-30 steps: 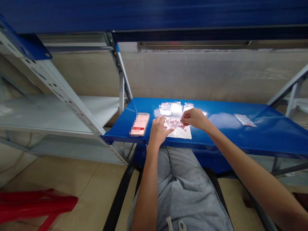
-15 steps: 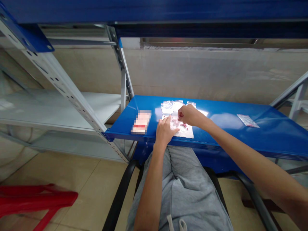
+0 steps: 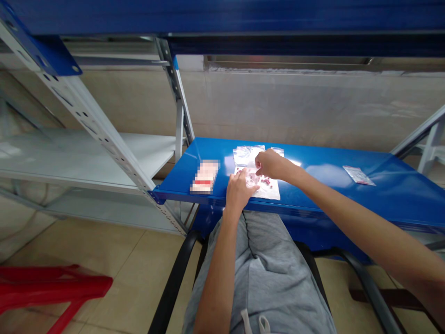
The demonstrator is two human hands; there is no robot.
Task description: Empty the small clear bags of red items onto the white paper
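A white sheet (image 3: 273, 192), perhaps paper or cloth, lies near the front edge of the blue shelf, with several small dark pink bead-like pieces (image 3: 266, 180) scattered over it. My left hand (image 3: 239, 188) rests on the sheet's left side, thumb spread away from the fingers. Above the sheet's middle, my right hand (image 3: 270, 164) has its fingertips pinched together; whatever they hold is hidden or too small to name. Behind the sheet lie clear plastic bags (image 3: 241, 154), partly covered by my right hand.
To the left lies a blurred-out pinkish item (image 3: 206, 176). Another small plastic bag (image 3: 359, 175) with something reddish inside is farther right on the blue shelf (image 3: 323, 185). A metal upright (image 3: 100, 134) stands at left, and a blue beam (image 3: 222, 18) crosses overhead.
My right hand has shifted slightly to the left over the sheet, still pinched. The left hand stays in place, and the view has moved very little.
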